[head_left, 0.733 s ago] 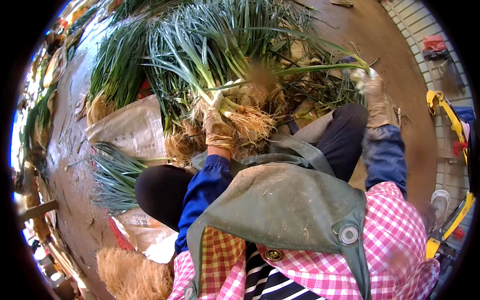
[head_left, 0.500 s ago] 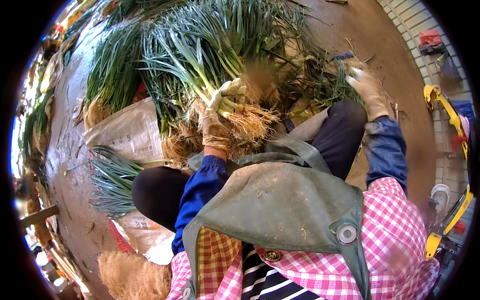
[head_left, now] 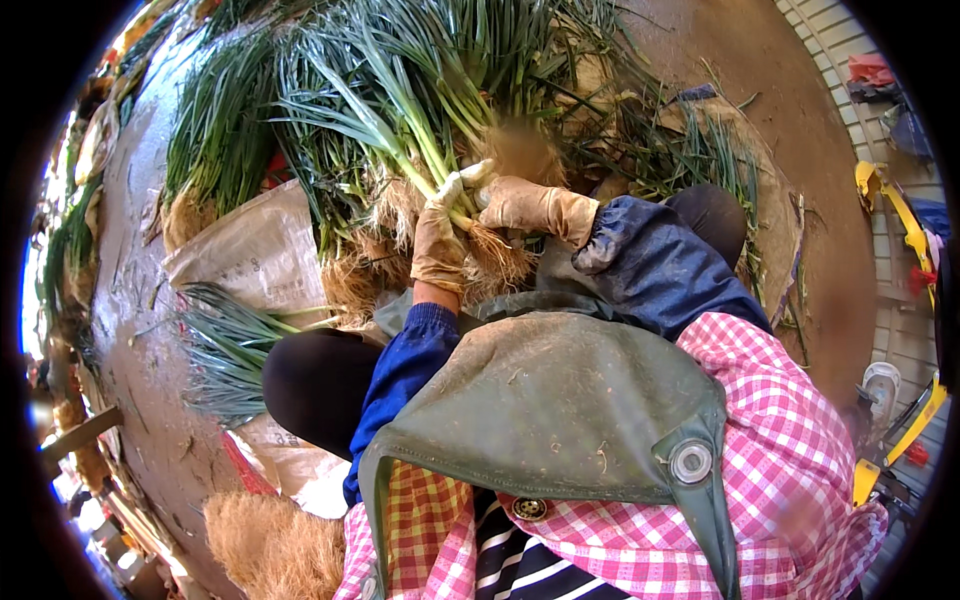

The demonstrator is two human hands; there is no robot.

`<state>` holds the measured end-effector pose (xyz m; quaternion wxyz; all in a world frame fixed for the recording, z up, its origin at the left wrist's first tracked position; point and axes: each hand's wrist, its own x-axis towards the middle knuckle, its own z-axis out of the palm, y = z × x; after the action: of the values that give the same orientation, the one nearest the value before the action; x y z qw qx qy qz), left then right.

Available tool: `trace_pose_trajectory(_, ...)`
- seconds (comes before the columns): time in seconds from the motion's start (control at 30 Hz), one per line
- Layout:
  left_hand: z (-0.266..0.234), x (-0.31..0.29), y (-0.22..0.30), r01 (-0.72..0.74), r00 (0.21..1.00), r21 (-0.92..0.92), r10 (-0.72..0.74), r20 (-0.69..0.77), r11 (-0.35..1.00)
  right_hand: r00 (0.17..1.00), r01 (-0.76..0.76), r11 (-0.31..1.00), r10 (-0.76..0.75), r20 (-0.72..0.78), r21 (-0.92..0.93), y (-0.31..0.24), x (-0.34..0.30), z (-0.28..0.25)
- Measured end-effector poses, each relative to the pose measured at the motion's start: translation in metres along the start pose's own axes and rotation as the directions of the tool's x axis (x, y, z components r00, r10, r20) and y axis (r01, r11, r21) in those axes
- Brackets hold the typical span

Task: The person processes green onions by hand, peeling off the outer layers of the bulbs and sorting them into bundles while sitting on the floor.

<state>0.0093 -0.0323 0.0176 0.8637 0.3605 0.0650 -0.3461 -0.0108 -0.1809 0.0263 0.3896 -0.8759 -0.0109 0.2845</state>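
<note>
My left hand [head_left: 441, 235], in a dirty pale glove, is closed round the white lower stalks of several green onions [head_left: 428, 150]. Their long leaves point up and away, and their tan roots [head_left: 500, 255] hang out below the fist. My right hand [head_left: 535, 208], gloved too, has come against the same stalks from the right. Its fingers are curled at the stalk bases beside the left hand; the fingertips are partly hidden. Directly beyond both hands lies a big heap of green onions [head_left: 490, 60], with roots toward me.
A separate bundle of green onions [head_left: 220, 120] lies at far left. Another small bunch [head_left: 225, 350] rests beside my left knee [head_left: 315, 390], near a pale sack [head_left: 250, 250]. Fibrous brown roots [head_left: 270, 545] are piled at lower left. Loose leaves [head_left: 715, 150] lie on sacking at right.
My right hand has swung in from the far right, where its fingers were apart over loose leaves, to the stalks at my left hand. The left hand keeps its hold.
</note>
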Motion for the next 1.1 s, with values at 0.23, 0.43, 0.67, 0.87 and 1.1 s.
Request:
trace_pose_trajectory(0.23,-0.01,0.001,0.004,0.049,0.998,-0.094,-0.052,-0.025,0.994,0.997,0.063,0.947,-0.073,0.019,0.316,-0.006,-0.005,0.001)
trace_pose_trajectory(0.43,-0.017,0.01,-0.008,0.025,1.0,-0.029,-0.025,-0.001,0.999,0.987,0.124,0.82,-0.161,0.018,0.558,0.025,0.016,0.019)
trace_pose_trajectory(0.67,-0.013,0.007,-0.004,0.025,0.999,0.016,-0.026,0.039,1.0,0.913,0.385,0.882,-0.322,-0.249,0.271,0.034,0.024,0.038)
trace_pose_trajectory(0.87,-0.006,0.007,-0.002,0.125,0.992,-0.052,-0.125,0.008,0.991,0.961,0.275,0.705,-0.198,-0.191,0.654,0.017,0.012,0.045)
trace_pose_trajectory(1.1,0.003,0.006,-0.001,0.061,0.998,-0.074,-0.058,0.038,0.995,0.92,0.369,0.859,-0.284,-0.27,0.356,0.024,0.01,0.035)
